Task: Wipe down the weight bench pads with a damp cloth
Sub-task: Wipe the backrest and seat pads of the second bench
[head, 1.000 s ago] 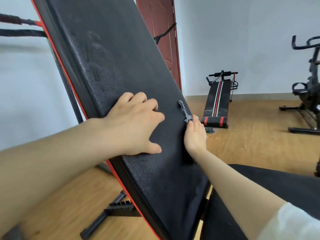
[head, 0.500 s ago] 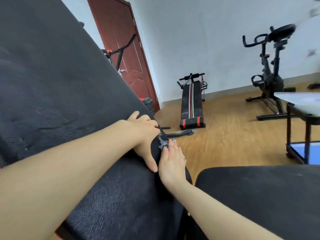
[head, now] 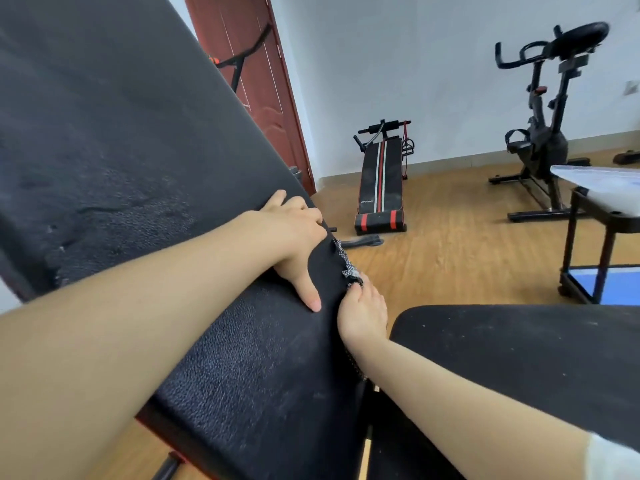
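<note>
Little changed since before, your left hand (head: pixel 294 237) still gripping the back pad (head: pixel 138 140) at its right edge, right hand (head: pixel 363 315) pinching the cloth (head: pixel 347 265) against it, seat pad (head: pixel 519 348) near right, open floor (head: pixel 450 258) beyond.

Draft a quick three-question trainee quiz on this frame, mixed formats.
1. True or false: the left hand holds the cloth.
2. The right hand pinches: A) the cloth B) a bottle C) nothing.
3. Fill in: the left hand rests on the ___ pad.
Key: 1 false; 2 A; 3 backrest.
</note>
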